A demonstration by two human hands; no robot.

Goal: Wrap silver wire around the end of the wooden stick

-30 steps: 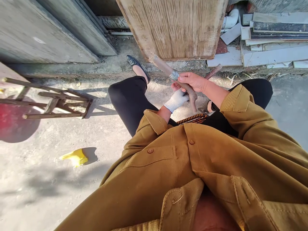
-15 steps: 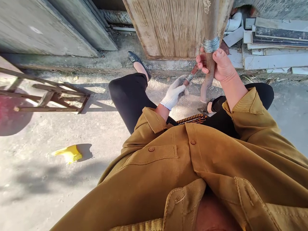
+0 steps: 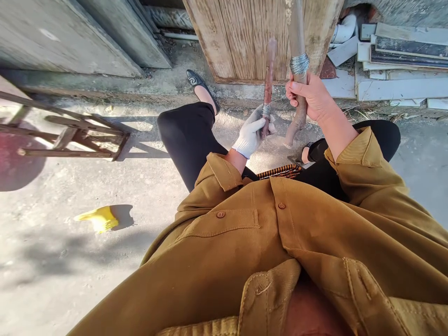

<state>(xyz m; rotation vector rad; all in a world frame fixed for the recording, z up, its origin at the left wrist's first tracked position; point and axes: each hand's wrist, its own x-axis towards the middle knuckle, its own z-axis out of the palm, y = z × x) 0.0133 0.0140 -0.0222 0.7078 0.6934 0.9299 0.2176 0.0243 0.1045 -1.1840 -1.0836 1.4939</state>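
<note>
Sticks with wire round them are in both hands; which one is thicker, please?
The grey-brown stick in the bare right hand, crooked at its lower end, is thicker; the reddish stick in the gloved left hand is visibly slimmer.

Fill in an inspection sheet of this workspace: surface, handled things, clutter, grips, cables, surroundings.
Surface: pale concrete ground, partly sunlit, partly shadowed.
Handled things: reddish stick and thicker bent branch, each wound with wire; a thin strand seems to run between them.
Clutter: yellow object on the ground; wooden frame at picture left; stacked boards at picture right.
Grips: left grip, white-gloved, closed around the stick's lower end; right grip, bare, closed around the branch below its winding.
Cables: nothing seen.
Surroundings: weathered plank panel ahead; white pipe beyond the boards.
</note>
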